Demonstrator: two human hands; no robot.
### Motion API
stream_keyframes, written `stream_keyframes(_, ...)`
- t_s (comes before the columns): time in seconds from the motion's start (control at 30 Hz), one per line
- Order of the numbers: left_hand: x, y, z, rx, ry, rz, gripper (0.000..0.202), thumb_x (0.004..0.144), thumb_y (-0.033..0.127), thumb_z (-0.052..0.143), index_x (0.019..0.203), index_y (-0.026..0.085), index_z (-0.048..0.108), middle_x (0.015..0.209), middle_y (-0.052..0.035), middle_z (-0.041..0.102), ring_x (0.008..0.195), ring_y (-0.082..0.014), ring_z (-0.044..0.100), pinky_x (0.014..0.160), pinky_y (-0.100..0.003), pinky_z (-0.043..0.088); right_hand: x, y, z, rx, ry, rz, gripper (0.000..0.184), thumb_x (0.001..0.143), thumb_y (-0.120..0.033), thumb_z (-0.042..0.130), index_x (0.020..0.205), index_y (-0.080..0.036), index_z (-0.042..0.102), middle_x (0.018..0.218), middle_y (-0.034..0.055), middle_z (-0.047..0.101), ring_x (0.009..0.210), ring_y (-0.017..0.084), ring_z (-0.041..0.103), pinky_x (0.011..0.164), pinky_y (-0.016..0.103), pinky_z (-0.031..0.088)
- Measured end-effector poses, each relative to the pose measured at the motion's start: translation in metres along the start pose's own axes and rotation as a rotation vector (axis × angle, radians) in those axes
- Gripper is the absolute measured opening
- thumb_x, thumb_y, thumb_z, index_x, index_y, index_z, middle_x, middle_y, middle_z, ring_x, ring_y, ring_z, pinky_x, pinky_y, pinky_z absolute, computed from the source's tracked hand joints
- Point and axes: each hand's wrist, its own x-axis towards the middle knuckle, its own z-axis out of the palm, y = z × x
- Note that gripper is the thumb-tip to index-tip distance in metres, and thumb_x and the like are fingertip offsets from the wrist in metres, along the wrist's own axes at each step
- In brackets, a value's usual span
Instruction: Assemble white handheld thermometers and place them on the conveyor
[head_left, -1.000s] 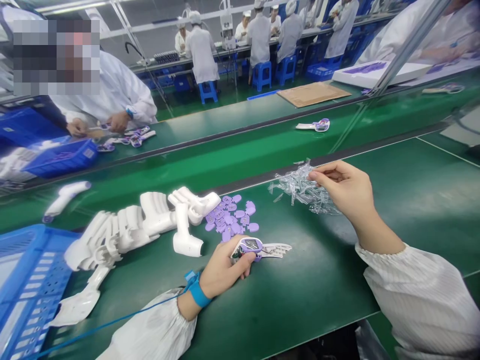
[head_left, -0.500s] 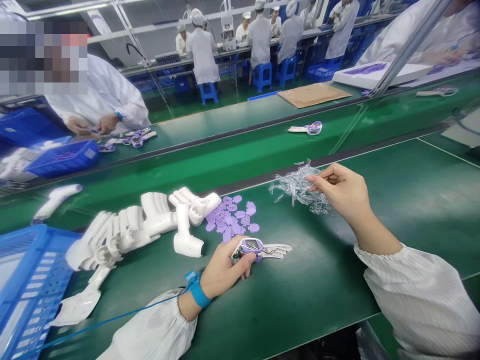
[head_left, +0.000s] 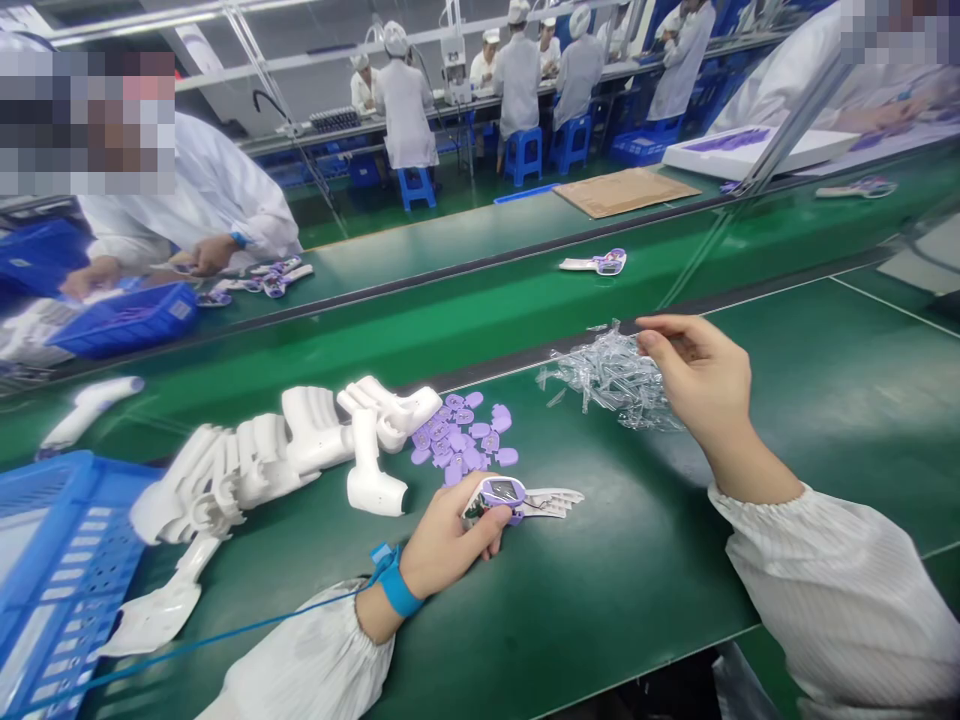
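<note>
My left hand (head_left: 454,535) is closed around a half-open, white-and-purple handheld thermometer (head_left: 504,492), with its small display facing up and its ribbed handle shell pointing right. The thumb presses its lower edge. A blue wrist strap (head_left: 397,580) is on that arm. My right hand (head_left: 701,380) hovers at the right edge of a heap of small clear plastic pieces (head_left: 604,375). Its thumb and index finger are pinched together; whatever is between them is too small to make out. Purple covers (head_left: 461,440) lie scattered just beyond my left hand.
White gun-shaped housing shells (head_left: 262,455) are lined up at the left, beside a blue basket (head_left: 67,570). Across the green conveyor belt (head_left: 375,320), which carries another thermometer (head_left: 596,262), a co-worker's hands (head_left: 214,253) handle parts near a blue bin (head_left: 127,318).
My right hand has moved slightly up and right, off the clear pieces. My left hand stays still with the thermometer. Items on the belt have shifted left.
</note>
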Motion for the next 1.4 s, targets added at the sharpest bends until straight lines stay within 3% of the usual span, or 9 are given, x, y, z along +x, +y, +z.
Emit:
stream_keyframes(0.17,0.001,0.002,0.001,-0.004,-0.001,-0.019,0.044,0.105,0.054,0.064,0.122,0.013,0.069,0.068,0.0005,0.064,0.056,-0.0124,0.058,0.054,-0.023,0.052,-0.001,-0.004,-0.002,0.047,0.208,-0.033,0.022,0.096,-0.048,0.079,0.095,-0.026,0.078,0.088,0.0029,0.076,0.081,0.023,0.074,0.078,0.041,0.060)
stream_keyframes(0.43,0.000,0.002,0.001,0.001,-0.014,0.006,0.040,0.107,0.051,0.062,0.119,0.013,0.068,0.068,0.0008,0.065,0.057,-0.0124,0.058,0.055,-0.023,0.051,0.012,0.025,-0.017,-0.514,-0.354,0.006,0.045,0.103,-0.058,0.058,0.086,-0.024,0.083,0.090,0.0138,0.072,0.095,0.036,0.066,0.093,0.055,0.052)
stream_keyframes(0.6,0.001,0.004,0.001,-0.001,-0.015,-0.004,0.038,0.107,0.051,0.062,0.113,0.014,0.067,0.068,0.0009,0.064,0.058,-0.0121,0.058,0.055,-0.022,0.051,0.013,0.024,-0.019,-0.525,-0.136,-0.006,0.030,0.104,-0.038,0.054,0.099,-0.023,0.079,0.096,0.0119,0.072,0.087,0.029,0.066,0.081,0.044,0.052)
stream_keyframes(0.77,0.005,0.007,0.003,0.015,-0.018,0.009,0.041,0.106,0.052,0.064,0.120,0.014,0.069,0.066,0.0015,0.063,0.056,-0.0124,0.059,0.053,-0.022,0.052,0.004,0.021,-0.005,-0.437,-0.169,-0.053,0.026,0.103,-0.038,0.054,0.101,-0.023,0.076,0.094,0.0099,0.075,0.083,0.028,0.068,0.079,0.042,0.051)
stream_keyframes(0.9,0.011,0.007,0.004,0.003,-0.015,0.015,0.038,0.103,0.051,0.066,0.115,0.016,0.069,0.071,0.0015,0.063,0.057,-0.0129,0.060,0.050,-0.022,0.051,-0.001,-0.018,0.038,-0.298,-0.408,-0.163,0.029,0.104,-0.043,0.054,0.099,-0.024,0.076,0.096,0.0103,0.078,0.086,0.028,0.072,0.077,0.041,0.054)
stream_keyframes(1.03,0.016,0.005,0.002,0.010,-0.018,0.043,0.038,0.102,0.053,0.068,0.113,0.017,0.069,0.073,0.0011,0.064,0.058,-0.0131,0.062,0.052,-0.022,0.051,0.001,-0.111,0.113,-0.125,-0.888,-0.185,0.038,0.109,-0.050,0.049,0.115,-0.024,0.077,0.124,0.0120,0.078,0.111,0.029,0.074,0.091,0.039,0.058)
stream_keyframes(1.13,0.016,0.005,0.001,0.007,-0.008,0.051,0.039,0.101,0.054,0.069,0.111,0.017,0.070,0.071,0.0008,0.065,0.057,-0.0134,0.062,0.054,-0.023,0.052,0.005,-0.179,0.183,-0.382,-1.244,-0.187,0.061,0.107,-0.064,0.049,0.135,-0.014,0.070,0.144,0.0218,0.069,0.131,0.038,0.065,0.105,0.043,0.052)
stream_keyframes(1.27,0.017,0.005,-0.001,-0.018,-0.001,0.052,0.036,0.099,0.051,0.070,0.111,0.017,0.072,0.073,-0.0007,0.069,0.055,-0.0132,0.061,0.055,-0.024,0.053,0.010,-0.216,0.262,-0.506,-1.498,-0.146,0.058,0.087,-0.066,0.081,0.103,-0.011,0.079,0.103,0.0203,0.080,0.097,0.038,0.075,0.082,0.041,0.056)
stream_keyframes(1.4,0.020,0.003,-0.002,-0.023,-0.009,0.038,0.036,0.098,0.051,0.073,0.110,0.017,0.074,0.066,0.0012,0.066,0.055,-0.0134,0.063,0.055,-0.023,0.054,0.016,-0.205,0.294,-0.558,-1.578,-0.103,0.048,0.074,-0.061,0.093,0.079,-0.016,0.077,0.070,0.0088,0.071,0.075,0.031,0.071,0.069,0.039,0.053)
